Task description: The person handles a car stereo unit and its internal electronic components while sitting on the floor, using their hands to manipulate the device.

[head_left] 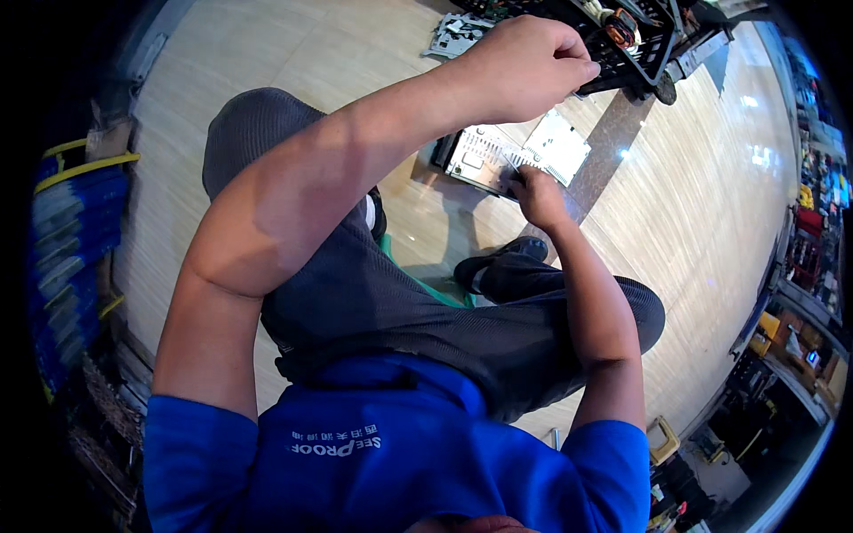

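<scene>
A flat, silvery metal-cased electronic unit [480, 158] with rows of slots lies on the floor in front of my feet. Against its far right side is a pale perforated metal panel [560, 147]; whether the two are joined I cannot tell. My right hand [538, 195] is closed at the unit's near edge, and a thin, dark-tipped thing seems to stick out from its fingers. Raised higher, my left hand [538, 71] is held with thumb and fingertips pinched together, near a black plastic crate [653, 67]. Anything in that pinch is hidden.
Cables and parts [622, 28] fill the crate, with a metal bracket plate [458, 35] to its left. My bent legs and dark shoes [502, 259] flank a green thing beneath me. Blue bins [80, 222] stand at left; cluttered shelves [813, 222] line the right.
</scene>
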{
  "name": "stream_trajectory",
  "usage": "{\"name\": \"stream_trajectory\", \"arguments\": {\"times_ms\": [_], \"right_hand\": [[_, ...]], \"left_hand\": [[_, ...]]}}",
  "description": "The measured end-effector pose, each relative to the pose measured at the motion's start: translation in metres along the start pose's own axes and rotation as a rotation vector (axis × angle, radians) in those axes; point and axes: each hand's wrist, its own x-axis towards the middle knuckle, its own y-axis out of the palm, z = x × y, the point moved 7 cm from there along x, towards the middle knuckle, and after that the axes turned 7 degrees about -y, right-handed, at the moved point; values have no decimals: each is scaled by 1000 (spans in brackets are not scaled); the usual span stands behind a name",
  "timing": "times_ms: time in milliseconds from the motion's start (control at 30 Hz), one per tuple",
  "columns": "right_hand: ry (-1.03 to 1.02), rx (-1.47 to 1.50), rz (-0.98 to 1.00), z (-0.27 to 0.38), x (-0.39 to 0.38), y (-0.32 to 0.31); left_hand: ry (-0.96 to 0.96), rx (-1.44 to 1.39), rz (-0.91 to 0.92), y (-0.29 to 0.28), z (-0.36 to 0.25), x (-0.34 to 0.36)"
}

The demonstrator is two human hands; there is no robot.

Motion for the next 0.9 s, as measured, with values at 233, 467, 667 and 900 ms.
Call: {"name": "stream_trajectory", "arguments": {"times_ms": [233, 467, 667, 900], "right_hand": [[82, 13, 28, -12, -6, 17], [62, 41, 12, -12, -4, 27], [41, -57, 44, -15, -2, 29], [-67, -94, -7, -7, 1, 29]], "left_hand": [[89, 95, -60, -20, -9, -13], [168, 135, -81, -25, -25, -23], [129, 245, 28, -18, -27, -29], [226, 300, 59, -14, -24, -34]]}}
